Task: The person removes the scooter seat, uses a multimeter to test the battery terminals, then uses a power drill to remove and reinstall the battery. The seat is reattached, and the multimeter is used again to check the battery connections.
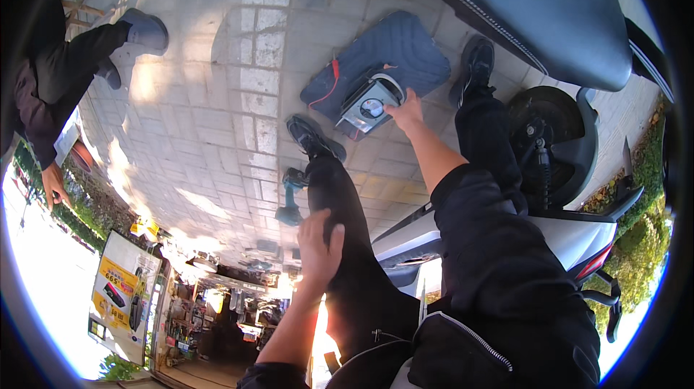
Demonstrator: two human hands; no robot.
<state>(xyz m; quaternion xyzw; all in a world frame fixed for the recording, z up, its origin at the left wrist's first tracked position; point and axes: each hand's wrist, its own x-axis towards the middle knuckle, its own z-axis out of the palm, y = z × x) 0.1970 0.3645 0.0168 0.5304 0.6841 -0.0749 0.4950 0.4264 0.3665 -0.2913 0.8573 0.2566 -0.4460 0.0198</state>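
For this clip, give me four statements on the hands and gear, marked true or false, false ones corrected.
1. The right hand touches the grey metal box with a round dial. True.
2. The left hand grips the teal plastic power tool. False: the left hand appears empty; the tool is apart from it.
3. A small red cable clip lies on the dark ridged mat. True.
4. The box stands directly on the paving. False: it rests on the mat.
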